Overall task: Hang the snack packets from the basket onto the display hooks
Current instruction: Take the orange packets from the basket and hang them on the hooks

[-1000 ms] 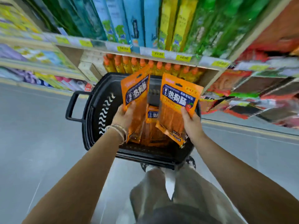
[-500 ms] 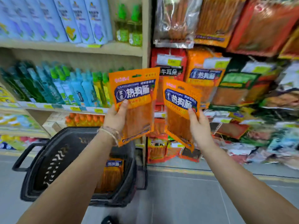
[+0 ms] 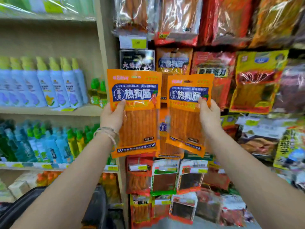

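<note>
Basket (image 3: 97, 205) is sitting low at left, now behind the arms; left grip (image 3: 113, 116) is pinching the left packet (image 3: 137, 90), right grip (image 3: 209, 116) the right packet (image 3: 188, 96); both are lifting towards the hanging matching packet (image 3: 174, 61); hooks hidden; threading likely next.

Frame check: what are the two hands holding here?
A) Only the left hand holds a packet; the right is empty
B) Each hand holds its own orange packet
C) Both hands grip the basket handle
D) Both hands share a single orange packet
B: the left hand grips the left orange packet and the right hand grips the right orange packet, side by side in front of the hanging snack display.
</note>
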